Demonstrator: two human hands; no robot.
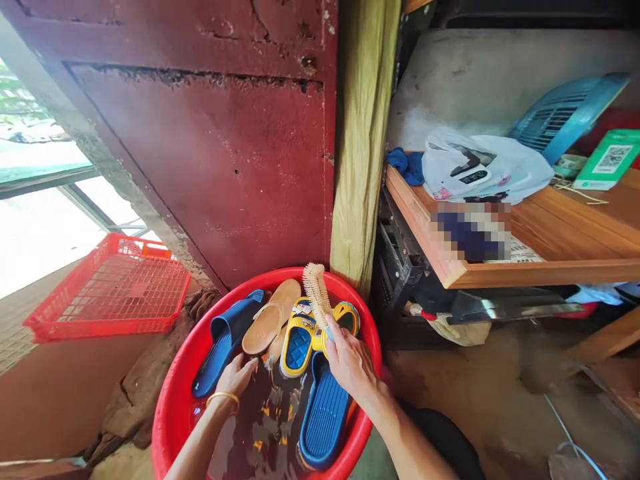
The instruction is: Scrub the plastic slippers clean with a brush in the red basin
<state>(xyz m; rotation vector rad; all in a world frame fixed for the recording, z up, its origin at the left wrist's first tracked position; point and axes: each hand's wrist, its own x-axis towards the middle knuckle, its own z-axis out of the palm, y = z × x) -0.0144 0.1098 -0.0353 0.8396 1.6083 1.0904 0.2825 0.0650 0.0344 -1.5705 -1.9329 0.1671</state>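
Note:
A red basin (167, 393) holds dark water and several slippers. My right hand (350, 357) grips the handle of a scrub brush (316, 290) with cream bristles, which points up and away over the basin's far side. Below that hand a blue ribbed slipper (324, 417) lies sole up. My left hand (237, 379), with a yellow bangle on the wrist, is low over the water at the near end of a tan slipper (270, 320); its fingers are partly apart and hold nothing visible. Another blue slipper (227, 340) leans at the left. Yellow-and-blue children's clogs (299, 340) sit in the middle.
A red plastic crate (113, 287) stands at the left. Behind the basin are a dark red door (210, 160) and a wooden post (360, 147). To the right, a wooden tray-topped table (565, 227) carries a white plastic bag (485, 167), a blue fan (565, 117) and a green box (607, 160).

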